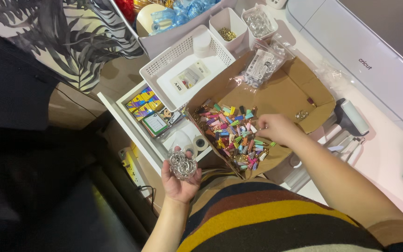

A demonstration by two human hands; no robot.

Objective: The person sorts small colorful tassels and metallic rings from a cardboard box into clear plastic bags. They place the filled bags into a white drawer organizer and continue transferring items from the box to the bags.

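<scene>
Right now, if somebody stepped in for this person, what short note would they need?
Left hand: palm up, holding a bunch of silver rings in clear wrap, over the open drawer.
Right hand: fingers down in the heap of coloured tassels on the cardboard sheet; whether it grips one is hidden.
Done: tassels are spread out and rings are in hand.
Left: no tassel is joined to a ring yet, as far as can be seen.

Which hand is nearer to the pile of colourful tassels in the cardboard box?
Right. The right hand reaches into the pile of colourful tassels, at its right edge. The left hand is apart, lower left, holding a bunch of metal rings.
</scene>
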